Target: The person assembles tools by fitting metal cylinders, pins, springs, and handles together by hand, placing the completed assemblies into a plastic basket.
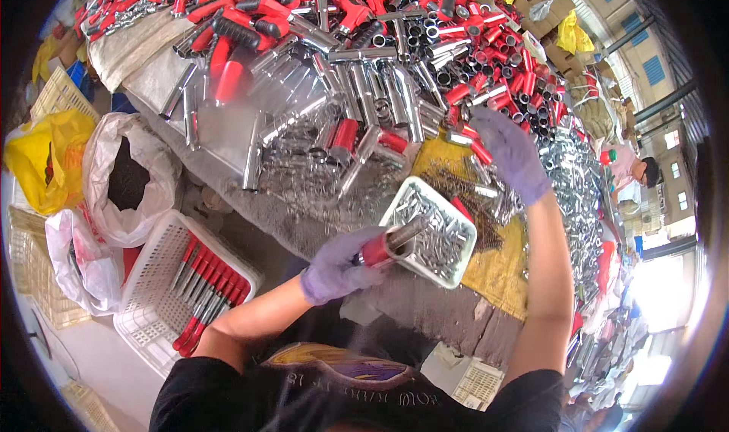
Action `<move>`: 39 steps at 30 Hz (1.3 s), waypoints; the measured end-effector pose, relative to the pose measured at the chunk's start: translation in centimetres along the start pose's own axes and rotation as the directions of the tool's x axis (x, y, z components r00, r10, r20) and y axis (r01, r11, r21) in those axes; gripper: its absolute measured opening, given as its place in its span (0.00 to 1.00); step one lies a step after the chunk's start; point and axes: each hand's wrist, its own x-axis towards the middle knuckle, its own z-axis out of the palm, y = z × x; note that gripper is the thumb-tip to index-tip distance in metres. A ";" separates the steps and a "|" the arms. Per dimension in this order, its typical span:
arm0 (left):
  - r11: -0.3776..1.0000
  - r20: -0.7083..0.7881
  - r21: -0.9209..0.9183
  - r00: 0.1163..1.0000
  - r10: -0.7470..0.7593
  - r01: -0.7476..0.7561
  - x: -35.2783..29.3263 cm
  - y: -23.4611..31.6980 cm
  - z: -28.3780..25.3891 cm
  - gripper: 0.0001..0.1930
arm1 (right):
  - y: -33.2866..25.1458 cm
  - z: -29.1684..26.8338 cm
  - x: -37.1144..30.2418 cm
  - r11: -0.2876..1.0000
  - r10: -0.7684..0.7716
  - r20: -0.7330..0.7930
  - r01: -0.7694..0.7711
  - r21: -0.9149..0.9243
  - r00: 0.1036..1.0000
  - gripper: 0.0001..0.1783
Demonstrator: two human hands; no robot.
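**Head view: red-handled steel tool held over a tray of small parts**

In the head view, a red-handled metal tool (386, 244) is gripped in the gloved left hand (334, 266), closed round the red sleeve, above a white tray (400, 203) of small steel pieces on the counter (425, 299). The tool is judged stiff, fairly heavy and slick on its bare steel shaft; the red sleeve is the surest place to hold. The gloved right hand (510, 152) is stretched to a heap of red-and-steel tubes (486, 60); whether it is closed on anything cannot be told. The far heaps are bent and blurred toward the rim.
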 end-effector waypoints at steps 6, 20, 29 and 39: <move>0.982 0.180 0.021 0.965 -0.190 0.190 -0.9 -2.1 -5.1 0.34 | 5.4 -1.2 20.3 0.942 0.254 0.050 -0.235 -0.239 0.966 0.36; 0.968 0.285 0.176 0.950 0.125 -0.180 4.2 1.6 -5.5 0.30 | 16.3 1.5 36.6 0.981 0.190 0.082 -0.193 0.024 0.978 0.32; 0.915 0.175 0.395 0.985 0.012 -0.081 1.3 0.6 -4.8 0.28 | 8.5 0.9 18.8 0.914 0.384 -0.167 -0.399 -0.069 0.908 0.41; 0.818 0.185 0.558 0.982 0.045 -0.143 1.4 2.1 -2.3 0.31 | 2.3 -2.3 4.1 0.953 0.249 -0.291 -0.181 0.241 0.924 0.30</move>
